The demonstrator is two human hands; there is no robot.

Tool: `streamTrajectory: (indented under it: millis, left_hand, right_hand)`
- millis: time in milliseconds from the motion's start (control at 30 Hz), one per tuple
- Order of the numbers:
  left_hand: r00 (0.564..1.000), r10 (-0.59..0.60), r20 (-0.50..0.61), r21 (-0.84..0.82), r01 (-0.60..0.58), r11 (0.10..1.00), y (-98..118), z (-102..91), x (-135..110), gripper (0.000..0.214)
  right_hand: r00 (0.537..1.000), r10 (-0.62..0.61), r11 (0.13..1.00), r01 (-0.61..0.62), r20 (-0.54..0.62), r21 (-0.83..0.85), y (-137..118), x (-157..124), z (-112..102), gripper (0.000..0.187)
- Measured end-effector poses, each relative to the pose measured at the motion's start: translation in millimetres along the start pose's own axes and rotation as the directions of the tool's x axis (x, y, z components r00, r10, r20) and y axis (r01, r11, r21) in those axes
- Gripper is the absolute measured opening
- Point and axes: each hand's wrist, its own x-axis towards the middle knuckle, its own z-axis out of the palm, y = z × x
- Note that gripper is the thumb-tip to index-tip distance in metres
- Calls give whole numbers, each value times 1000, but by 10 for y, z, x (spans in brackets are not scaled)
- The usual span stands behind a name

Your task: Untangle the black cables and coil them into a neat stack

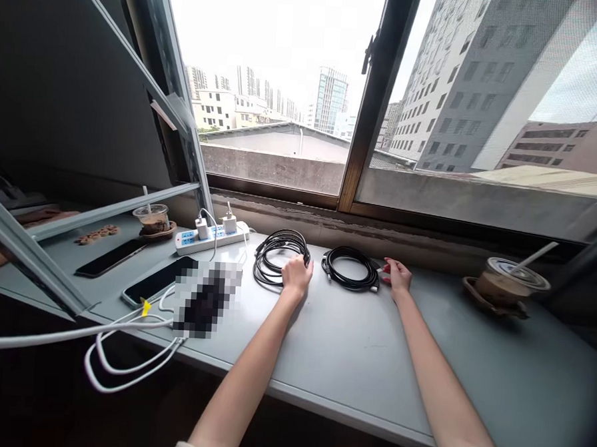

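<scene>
Two coiled black cables lie on a grey ledge [352, 346] below a window. My left hand [296, 274] rests on the near right side of the left coil [275, 252], fingers curled over the cable. My right hand [397, 277] sits at the right edge of the right coil [350, 269], fingers closed near a small connector end; whether it grips the plug I cannot make out.
A white power strip [208, 236] with chargers sits at the back left, white leads [126, 348] trailing off the front edge. Two dark phones [155, 281] lie left. Iced drinks stand far left [152, 220] and right [506, 282]. An open window frame [104, 210] juts in.
</scene>
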Motion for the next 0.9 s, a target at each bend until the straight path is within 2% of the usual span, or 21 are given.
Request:
streamTrajectory:
  millis: [100,167,233,300,367,467,567,633,733,767,800,833,900]
  left_hand:
    - [999,-13,44,-12,14,1000,-32,-48,6,33]
    - [996,-19,84,-31,22,999,-53,-77,15,19]
    - [997,-28,76,-69,33,997,-52,-119,33,7]
    - [999,-44,-1,-131,44,990,-22,-192,61,8]
    - [989,-77,-127,-217,48,975,28,-308,100,14]
    - [938,-149,-313,-371,24,928,115,-553,161,22]
    - [887,-183,-424,-507,-65,860,211,-857,189,25]
    - [873,-168,-457,-565,-139,813,290,-1082,163,28]
    - [900,-88,-427,-669,-249,701,445,-1435,43,31]
    - [932,-21,-361,-774,-288,564,506,-1548,-12,30]
    - [955,55,-290,-853,-284,439,569,-1653,-70,29]
    - [968,115,-222,-897,-249,366,633,-1747,-127,28]
    - [967,214,-136,-922,-203,330,758,-1885,-222,22]
  right_hand:
    - [1000,2,1000,-2,8,6,8,-1,2,25]
    - [1000,1,1000,-1,13,7,12,0,7,25]
    - [1000,-1,1000,1,21,4,11,1,10,26]
    - [999,-3,1000,3,36,-1,2,0,12,27]
    - [999,-2,1000,2,55,-5,-13,-6,13,28]
    - [997,-11,1000,11,73,-2,-40,-34,18,27]
    - [997,-48,999,48,62,11,-101,-88,24,26]
    - [994,-99,995,99,35,13,-203,-132,27,28]
    - [974,-222,975,222,32,3,-501,-209,31,40]
    - [962,-268,963,269,56,-1,-640,-247,31,44]
    - [946,-312,950,314,90,-5,-793,-297,32,46]
    - [926,-351,935,356,136,-8,-957,-364,32,46]
    - [872,-395,909,416,290,-13,-1291,-563,29,48]
